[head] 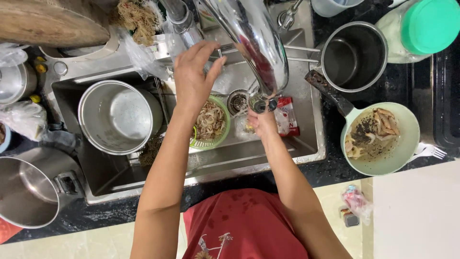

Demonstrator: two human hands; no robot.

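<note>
2 hands work over the steel sink (306, 144). Left hand (194, 79) is raised toward the tap handle (184, 21), fingers loosely spread and holding nothing, probably positioned to control the flow. Right hand (261, 122) sits directly under the faucet spout (261, 98), seemingly to meet the water; whether its fingers grip anything cannot be determined. A green colander (211, 139) of pale shreds rests in the basin between the 2 forearms, just beside the right hand and below the left, untouched by either.

A steel pot (117, 117) sits in the sink; a green pan (383, 139) with food scraps rests on the counter.
</note>
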